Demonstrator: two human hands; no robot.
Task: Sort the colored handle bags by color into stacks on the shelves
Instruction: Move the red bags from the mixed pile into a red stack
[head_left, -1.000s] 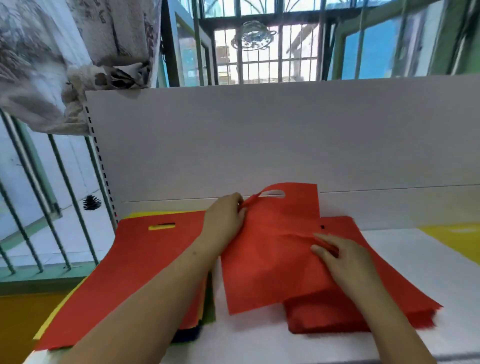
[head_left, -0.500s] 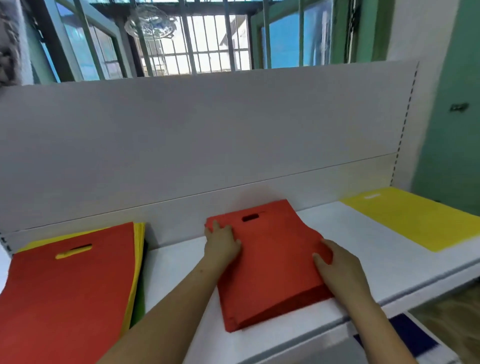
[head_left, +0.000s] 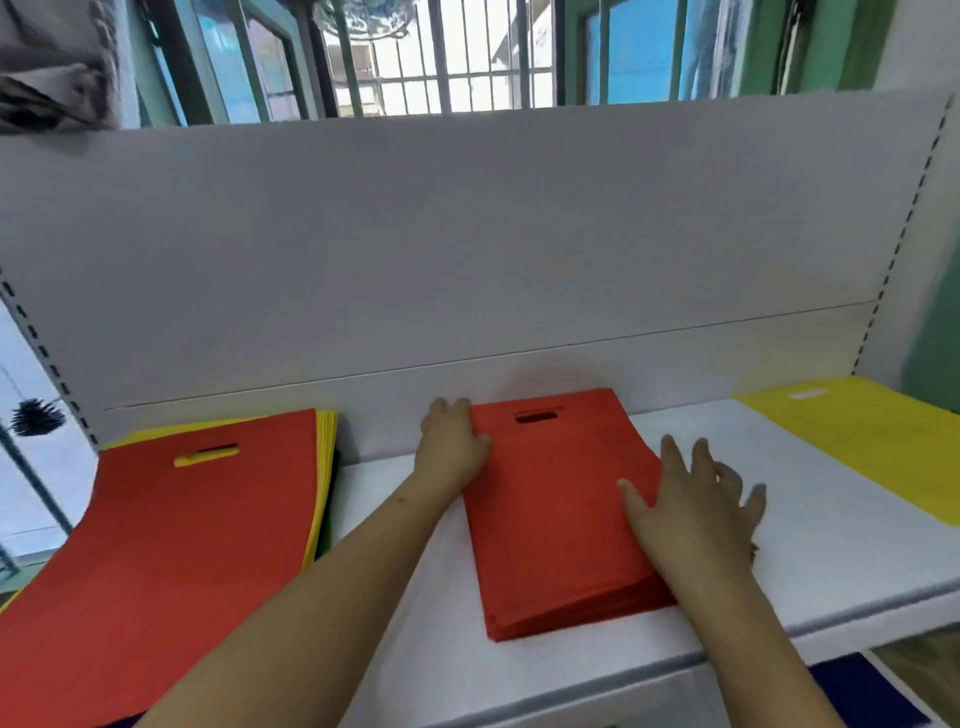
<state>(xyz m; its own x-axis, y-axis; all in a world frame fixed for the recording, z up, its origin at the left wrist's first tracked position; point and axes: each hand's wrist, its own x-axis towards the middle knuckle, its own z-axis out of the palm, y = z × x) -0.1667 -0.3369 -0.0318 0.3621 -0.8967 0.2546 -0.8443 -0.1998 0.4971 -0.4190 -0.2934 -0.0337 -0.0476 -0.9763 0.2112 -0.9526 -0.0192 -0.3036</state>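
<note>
Head view: three piles of handle bags on the white shelf (head_left: 597, 670), well apart from one another. Middle: red stack (head_left: 550, 514), several thin layers showing at its near edge, exact number impossible to count. Left: mixed pile (head_left: 156, 545) with one red bag on top, yellow edges beneath and a sliver of darker colours under those, number again unclear. Right: yellow bag (head_left: 883, 447) lying flat, one or more, cannot tell. Two hands, both on the red stack: left hand (head_left: 453, 447) resting against the far left corner beside the handle cutout, fingers relaxed, gripping nothing; right hand (head_left: 691, 509) laid over the right edge with fingers spread and straight, holding nothing. Likely thin, floppy non-woven fabric, very light, apt to slide layer over layer and crease if dragged. Best taken singly by a pinch at the handle cutout or a corner, with the other palm flat to keep the rest from shifting; squared up afterwards by pressing both sides.
</note>
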